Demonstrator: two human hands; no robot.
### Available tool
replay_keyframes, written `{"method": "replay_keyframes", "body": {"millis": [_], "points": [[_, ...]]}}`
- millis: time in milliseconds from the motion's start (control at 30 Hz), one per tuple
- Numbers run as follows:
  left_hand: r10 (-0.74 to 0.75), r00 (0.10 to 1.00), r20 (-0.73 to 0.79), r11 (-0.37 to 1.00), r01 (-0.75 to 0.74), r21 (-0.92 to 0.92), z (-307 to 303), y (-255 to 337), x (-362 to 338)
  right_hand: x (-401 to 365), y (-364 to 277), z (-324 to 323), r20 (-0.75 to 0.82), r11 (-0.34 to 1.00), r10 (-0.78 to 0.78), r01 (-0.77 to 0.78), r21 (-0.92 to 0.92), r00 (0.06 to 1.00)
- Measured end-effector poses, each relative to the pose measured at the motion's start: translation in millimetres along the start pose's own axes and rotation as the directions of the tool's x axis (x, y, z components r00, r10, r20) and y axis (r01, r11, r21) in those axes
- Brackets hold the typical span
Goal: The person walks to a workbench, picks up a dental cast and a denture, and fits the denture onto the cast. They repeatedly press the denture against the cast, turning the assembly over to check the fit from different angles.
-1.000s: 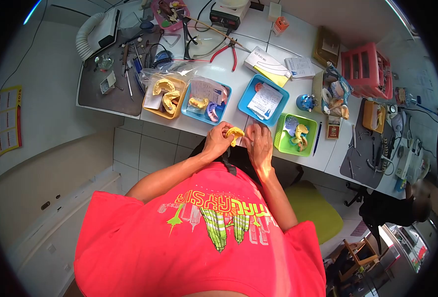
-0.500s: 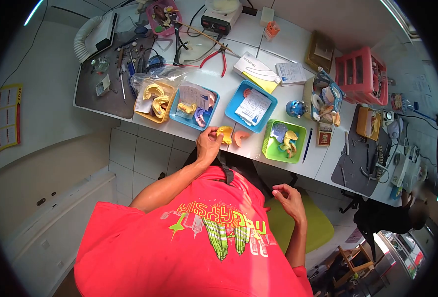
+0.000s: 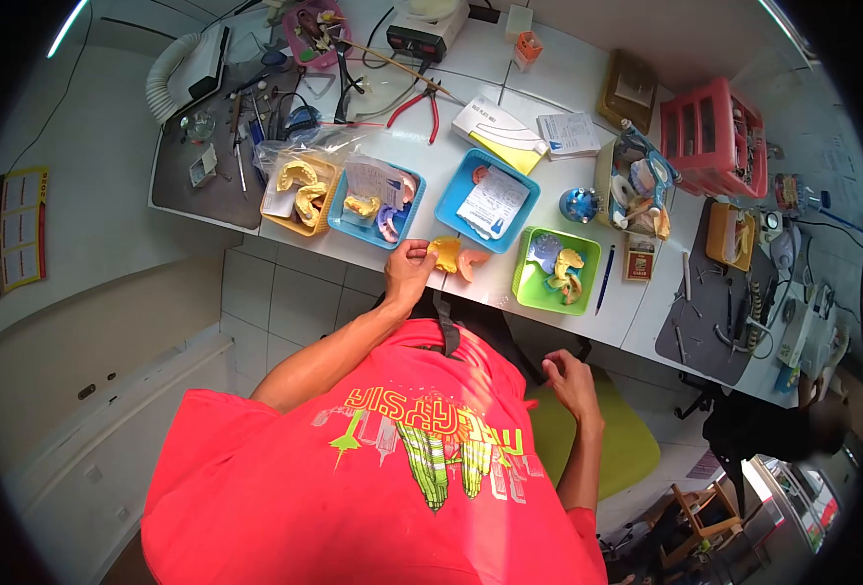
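At the table's front edge, my left hand grips the left side of a yellow dental cast between thumb and fingers. Close against the cast's right side lies a pink, curved wax-like piece. My right hand hangs lower, beside my shirt and above a green stool seat. Its fingers are loosely bent and somewhat apart, with nothing visible in them. Behind the cast is a blue tray with a paper slip inside. To the right, a green tray contains yellow cast pieces.
Left of the cast, a second blue tray and an orange tray contain more casts. Red-handled pliers and a wax box lie farther back. A blue pen lies right of the green tray. Another person is at far right.
The yellow cast has turned slightly and now sits closer to the pink piece, my left hand still on it. My right hand has shifted slightly, its fingers more bent. The view has tilted a little.
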State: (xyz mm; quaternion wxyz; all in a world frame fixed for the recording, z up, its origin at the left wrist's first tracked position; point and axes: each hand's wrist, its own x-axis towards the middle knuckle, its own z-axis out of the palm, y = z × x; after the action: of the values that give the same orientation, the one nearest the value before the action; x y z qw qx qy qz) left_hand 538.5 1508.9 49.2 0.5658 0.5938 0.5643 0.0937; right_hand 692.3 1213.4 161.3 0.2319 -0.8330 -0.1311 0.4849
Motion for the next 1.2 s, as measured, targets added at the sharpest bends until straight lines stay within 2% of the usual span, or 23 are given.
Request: {"method": "replay_keyframes", "body": {"millis": [33,67,100,133,200,233,267,333,400,433,533,600,633,767,867,900,967,1033,1067,1100,1167,1200], "points": [[0.005,0.999,0.035,0.999,-0.004,-0.041,-2,1,-1,5,-32,-17,-0.112,0.95,-0.232,0.201,-0.238,0.966],[0.017,0.997,0.071,0.996,-0.011,-0.086,-3,4,-1,11,-62,-32,-0.185,0.917,-0.358,0.307,-0.255,0.915],[0.019,0.997,0.073,0.996,-0.013,-0.084,-5,7,-2,22,-94,-47,-0.245,0.906,-0.416,0.374,-0.2,0.876],[0.001,0.994,0.109,0.996,0.009,-0.092,-9,9,-5,35,-123,-62,-0.291,0.84,-0.541,0.493,-0.226,0.789],[-0.023,0.99,0.139,0.994,0.038,-0.106,-20,16,-15,74,-167,-86,-0.327,0.678,-0.735,0.624,-0.39,0.594],[-0.055,0.979,0.194,0.992,0.076,-0.104,-28,22,-21,103,-185,-96,-0.311,0.607,-0.793,0.635,-0.478,0.523],[-0.086,0.965,0.247,0.988,0.114,-0.102,-37,24,-26,138,-199,-103,-0.302,0.586,-0.805,0.604,-0.539,0.511],[-0.12,0.958,0.262,0.98,0.156,-0.121,-57,16,-31,204,-218,-115,-0.222,0.445,-0.879,0.561,-0.698,0.421],[-0.179,0.945,0.273,0.966,0.221,-0.133,-79,9,-39,268,-221,-121,-0.088,0.302,-0.904,0.478,-0.825,0.418],[-0.207,0.943,0.262,0.96,0.247,-0.132,-92,6,-45,287,-220,-121,-0.079,0.293,-0.906,0.482,-0.826,0.416],[-0.251,0.951,0.18,0.932,0.287,-0.221,-122,-21,-61,317,-217,-117,0.051,0.205,-0.803,0.356,-0.912,0.594],[-0.311,0.947,0.086,0.903,0.322,-0.285,-135,-34,-70,319,-213,-112,0.03,0.209,-0.805,0.33,-0.921,0.592],[-0.315,0.945,0.087,0.899,0.327,-0.291,-139,-38,-73,317,-212,-111,-0.002,0.221,-0.807,0.299,-0.928,0.591],[-0.297,0.954,0.038,0.898,0.293,-0.328,-140,-25,-74,300,-223,-123,0.028,0.179,-0.812,0.293,-0.939,0.583],[-0.048,0.991,0.122,0.989,0.064,-0.132,-124,-11,-54,235,-245,-133,-0.097,0.27,-0.879,0.319,-0.908,0.466],[-0.04,0.99,0.134,0.99,0.058,-0.131,-113,6,-49,210,-248,-137,-0.108,0.276,-0.877,0.306,-0.911,0.469],[0.176,0.945,0.275,0.953,-0.234,0.195,-89,60,-50,156,-244,-141,-0.255,0.384,-0.905,0.397,-0.834,0.34],[0.377,0.826,0.418,0.85,-0.488,0.199,-56,98,-46,118,-227,-146,-0.39,0.512,-0.856,0.449,-0.732,0.34],[0.44,0.758,0.481,0.803,-0.572,0.167,-34,106,-39,95,-218,-148,-0.429,0.563,-0.826,0.505,-0.654,0.365],[0.496,0.681,0.539,0.75,-0.648,0.129,-11,113,-34,75,-206,-148,-0.463,0.606,-0.795,0.491,-0.625,0.392],[0.685,0.473,0.554,0.516,-0.852,0.09,32,131,-30,43,-180,-147,-0.508,0.654,-0.756,0.467,-0.595,0.412],[0.693,0.423,0.584,0.443,-0.889,0.119,51,141,-31,30,-165,-145,-0.575,0.722,-0.69,0.471,-0.507,0.439]]}}
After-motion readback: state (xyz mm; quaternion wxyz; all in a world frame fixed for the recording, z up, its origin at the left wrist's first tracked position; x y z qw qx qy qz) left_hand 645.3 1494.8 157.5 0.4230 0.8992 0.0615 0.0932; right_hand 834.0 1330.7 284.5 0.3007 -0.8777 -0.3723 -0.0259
